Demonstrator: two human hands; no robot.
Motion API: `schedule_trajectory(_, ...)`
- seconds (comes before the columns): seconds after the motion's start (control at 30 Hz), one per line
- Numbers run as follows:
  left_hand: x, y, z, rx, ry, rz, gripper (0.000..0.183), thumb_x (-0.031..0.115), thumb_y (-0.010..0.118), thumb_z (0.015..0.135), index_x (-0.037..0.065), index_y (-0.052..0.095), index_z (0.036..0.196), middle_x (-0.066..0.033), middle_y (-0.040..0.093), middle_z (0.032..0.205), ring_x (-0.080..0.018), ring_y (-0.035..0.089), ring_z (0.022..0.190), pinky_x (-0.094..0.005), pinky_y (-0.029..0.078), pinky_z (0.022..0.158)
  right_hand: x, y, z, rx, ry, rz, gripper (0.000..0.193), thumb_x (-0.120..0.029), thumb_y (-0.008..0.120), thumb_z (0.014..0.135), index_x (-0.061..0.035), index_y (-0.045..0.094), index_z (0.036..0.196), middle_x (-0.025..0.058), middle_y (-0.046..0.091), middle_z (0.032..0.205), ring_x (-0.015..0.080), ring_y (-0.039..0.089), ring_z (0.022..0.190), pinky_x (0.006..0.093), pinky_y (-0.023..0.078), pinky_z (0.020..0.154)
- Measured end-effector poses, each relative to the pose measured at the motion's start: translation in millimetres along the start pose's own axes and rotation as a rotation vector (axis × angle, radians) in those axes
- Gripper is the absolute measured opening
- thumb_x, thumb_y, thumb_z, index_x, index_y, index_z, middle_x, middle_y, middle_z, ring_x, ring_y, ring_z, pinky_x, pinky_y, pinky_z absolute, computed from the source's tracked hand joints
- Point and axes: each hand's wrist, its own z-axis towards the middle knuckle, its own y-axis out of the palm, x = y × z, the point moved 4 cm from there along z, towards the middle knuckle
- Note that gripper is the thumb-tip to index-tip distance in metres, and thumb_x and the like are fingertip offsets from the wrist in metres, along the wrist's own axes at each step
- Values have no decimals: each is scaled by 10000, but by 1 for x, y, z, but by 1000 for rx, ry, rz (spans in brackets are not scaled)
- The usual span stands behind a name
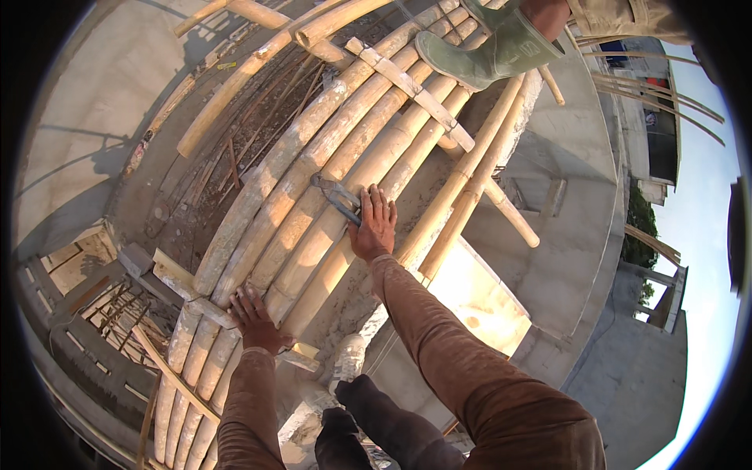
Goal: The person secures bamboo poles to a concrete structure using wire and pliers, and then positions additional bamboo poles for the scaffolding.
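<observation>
Several grey walls (580,117) are seen beyond both hands, to the left and to the right. A row of bamboo poles (321,149) is laid side by side under the hands, stretching on past them both ways. To the right of the right hand, a pair of thinner poles (478,168) is set apart from the row, and a pale panel (489,301) is brightly lit by the sun. Well ahead of the right hand, a green rubber boot (489,55) is worn by another person (only the lower body is shown). Between that boot and the right hand, the row is crossed by a wooden batten (411,90); another crosspiece (210,311) is placed just beside the left hand. The left hand (257,321) is rested palm down on the poles, its fingers outstretched and slightly spread. The right hand (374,225) is laid farther forward, fingers extended close together. Dark metal pincers (329,188) are placed on the poles at its thumb side, handles toward it; whether they are gripped cannot be told.
</observation>
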Motion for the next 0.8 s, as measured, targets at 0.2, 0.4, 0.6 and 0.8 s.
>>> schedule_trajectory(0.2, -2, 2, 0, -26, -1, 14, 1474, 606, 832, 572, -56, -100, 1502, -313, -116, 1565, -504, -155, 1435, -603, -65, 1150, -1, 5, -1, 34, -19, -8, 841, -292, 687, 827, -128, 221, 1508, 102, 212, 1566, 294, 181, 1465, 502, 126, 1199)
schedule_trajectory(0.4, -1, 4, 0, -3, -2, 46, 1474, 626, 825, 568, -67, -82, 1501, -333, -100, 1558, -514, -129, 1436, -605, -60, 1149, 0, 5, -1, 75, -37, 37, 851, -250, 688, 799, -113, 236, 1507, 110, 220, 1565, 304, 188, 1462, 508, 126, 1197)
schedule_trajectory(0.6, 3, 1, 3, 14, 14, 16, 1521, 641, 837, 528, -74, -96, 1493, -334, -85, 1558, -517, -113, 1438, -610, -42, 1150, 7, 7, 2, 20, -19, 32, 859, -259, 678, 808, -124, 212, 1517, 115, 202, 1572, 306, 172, 1467, 511, 114, 1198)
schedule_trajectory(0.8, 4, 3, 2, 27, 5, 13, 1542, 629, 855, 510, -72, -111, 1487, -324, -74, 1559, -501, -107, 1445, -605, -34, 1158, 10, 9, 2, -14, -43, 13, 872, -288, 671, 826, -125, 182, 1530, 134, 171, 1580, 310, 142, 1477, 520, 100, 1196)
